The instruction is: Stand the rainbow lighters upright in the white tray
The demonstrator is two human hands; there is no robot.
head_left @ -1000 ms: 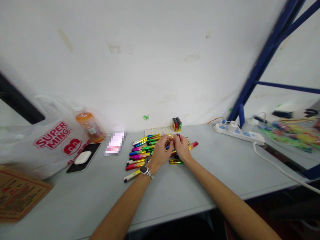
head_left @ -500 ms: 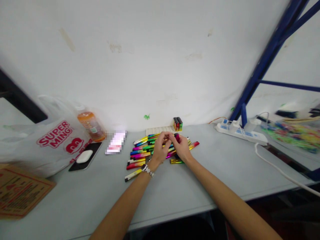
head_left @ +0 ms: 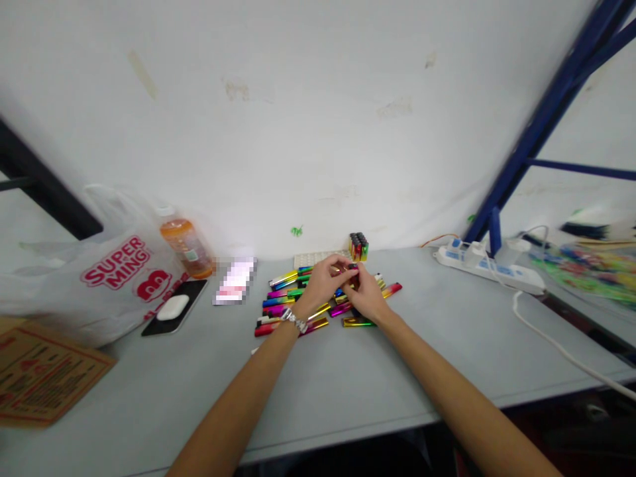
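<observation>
Several shiny multicoloured lighters [head_left: 283, 301] lie in a loose pile on the grey table [head_left: 348, 377]. Both hands meet above the pile. My left hand [head_left: 322, 281], with a watch on its wrist, and my right hand [head_left: 365, 295] pinch one small dark lighter [head_left: 352, 268] between their fingertips. Behind them, a white tray [head_left: 318, 258] lies by the wall, with a few lighters [head_left: 358, 246] standing upright at its right end.
At the left are a white "SUPER MING" plastic bag [head_left: 99, 278], an orange drink bottle [head_left: 183, 248], a white earbud case [head_left: 172, 307] on a black phone, and a cardboard box [head_left: 40, 371]. A white power strip [head_left: 489, 271] with its cable lies right, by a blue rack frame [head_left: 536, 126].
Both hands have lifted slightly and moved back toward the tray, still closed together on a lighter. The view has shifted a little to the right.
</observation>
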